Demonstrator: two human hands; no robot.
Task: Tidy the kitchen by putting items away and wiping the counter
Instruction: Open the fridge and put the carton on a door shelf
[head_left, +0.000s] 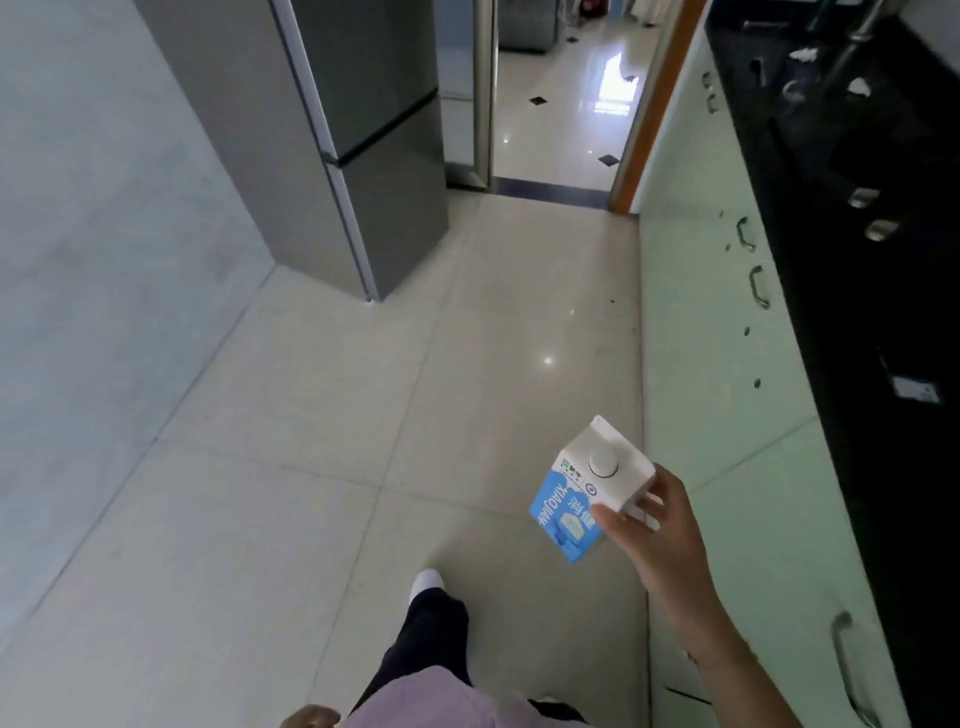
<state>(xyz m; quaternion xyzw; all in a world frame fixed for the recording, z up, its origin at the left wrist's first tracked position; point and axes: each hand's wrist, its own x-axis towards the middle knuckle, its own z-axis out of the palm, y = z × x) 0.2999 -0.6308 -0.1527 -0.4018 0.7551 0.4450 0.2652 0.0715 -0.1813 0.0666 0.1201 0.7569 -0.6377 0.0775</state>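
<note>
milk carton (582, 499) held tilted in mid-air over the floor (311, 467) | right grip (652, 525) wrapped round its white top end | left grip (310, 717) barely seen at bottom edge, state can't be told tbh | fridge (374, 130) ahead-left, dark worktop (857, 260) on the right
</note>
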